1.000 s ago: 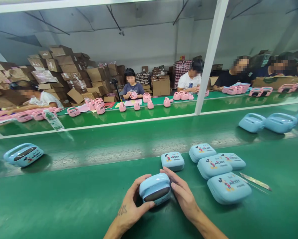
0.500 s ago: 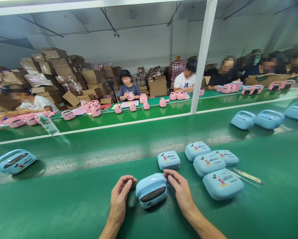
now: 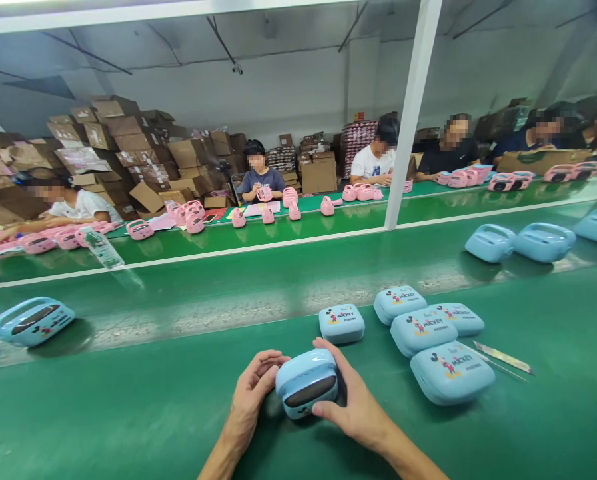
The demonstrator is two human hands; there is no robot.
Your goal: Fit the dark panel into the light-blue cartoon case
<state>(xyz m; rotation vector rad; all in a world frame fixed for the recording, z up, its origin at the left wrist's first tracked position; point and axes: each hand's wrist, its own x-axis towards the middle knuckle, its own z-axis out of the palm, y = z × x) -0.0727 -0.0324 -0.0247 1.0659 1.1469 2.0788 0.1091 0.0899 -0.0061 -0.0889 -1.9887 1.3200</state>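
A blue handled device (image 3: pixel 306 375) with a dark oval front panel and a Mickey print stands on the green bench in front of me. My right hand (image 3: pixel 351 393) is closed around its right end, thumb on the front and fingers behind. At the left end, my left hand (image 3: pixel 253 390) has curled fingers against the device, the fingertips partly hidden behind it. Just beyond is a blue rounded case (image 3: pixel 342 324) printed "Mickey". More such cases (image 3: pixel 451 372) lie clustered to the right, two of them overlapping in view.
A thin rod and a flat patterned strip (image 3: pixel 503 357) lie right of the cases. Blue handled devices rest on the belt (image 3: pixel 198 313), one at left (image 3: pixel 33 322), several at right (image 3: pixel 543 241). Across it, several people handle pink devices near a plastic bottle (image 3: pixel 102 248) and a white post (image 3: pixel 412 113).
My right hand has closed around the right end of the blue device. My left hand has moved right, up against its left end. The view has shifted slightly.
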